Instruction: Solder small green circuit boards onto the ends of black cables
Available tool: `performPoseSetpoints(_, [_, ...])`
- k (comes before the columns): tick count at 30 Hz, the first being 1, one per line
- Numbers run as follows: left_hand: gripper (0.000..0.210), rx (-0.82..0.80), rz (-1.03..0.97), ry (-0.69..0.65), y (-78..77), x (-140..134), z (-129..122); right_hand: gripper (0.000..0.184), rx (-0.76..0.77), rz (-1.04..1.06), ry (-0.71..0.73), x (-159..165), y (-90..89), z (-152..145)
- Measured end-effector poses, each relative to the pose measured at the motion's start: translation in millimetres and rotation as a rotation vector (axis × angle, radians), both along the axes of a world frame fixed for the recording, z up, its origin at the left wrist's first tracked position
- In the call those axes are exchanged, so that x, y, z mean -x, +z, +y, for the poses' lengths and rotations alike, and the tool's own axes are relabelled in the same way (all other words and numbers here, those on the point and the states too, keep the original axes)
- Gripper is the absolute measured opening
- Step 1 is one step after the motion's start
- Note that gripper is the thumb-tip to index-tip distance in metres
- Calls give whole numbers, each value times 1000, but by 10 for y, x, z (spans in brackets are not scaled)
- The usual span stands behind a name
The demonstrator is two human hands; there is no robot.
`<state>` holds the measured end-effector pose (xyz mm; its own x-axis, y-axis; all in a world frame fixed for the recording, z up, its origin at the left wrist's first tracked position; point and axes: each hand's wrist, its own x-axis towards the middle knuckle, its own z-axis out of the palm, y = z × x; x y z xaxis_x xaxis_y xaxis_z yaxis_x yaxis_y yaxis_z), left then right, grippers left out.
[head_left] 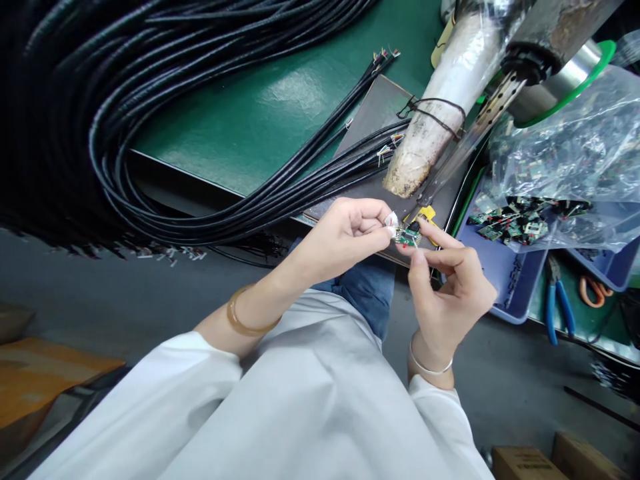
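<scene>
From my head camera, near three o'clock, my right hand [447,277] grips a circuit board [410,236]; my left hand [357,227] pinches closed at its edge, contents unclear. Green tabletop [295,100] at twelve, black cables [165,120] at ten; grey floor [540,387], cardboard boxes [527,465] toward four.

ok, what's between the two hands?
A small green circuit board, held in the fingers of the right hand, its edge at the fingertips of the left hand; head view.
</scene>
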<state>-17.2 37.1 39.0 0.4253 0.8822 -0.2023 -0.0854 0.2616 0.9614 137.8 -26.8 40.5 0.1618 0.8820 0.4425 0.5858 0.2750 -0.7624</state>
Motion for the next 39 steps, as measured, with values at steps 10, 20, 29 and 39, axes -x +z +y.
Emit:
performPoseSetpoints(10, [18,-353,271,-690,-427,64,-566,23,190,-694,-227,-436,34,160])
performPoseSetpoints(20, [23,-20,25,-329,-411,410,-615,34,305,-315,-50,-196,85,134])
performPoseSetpoints(29, [27,94,-329,115,-467,681,-558,31,84,-287,-150,-146,110,3])
performPoseSetpoints(39, [14,10,-302,144,-287,660,-474,32,216,-766,-42,-278,-36,77])
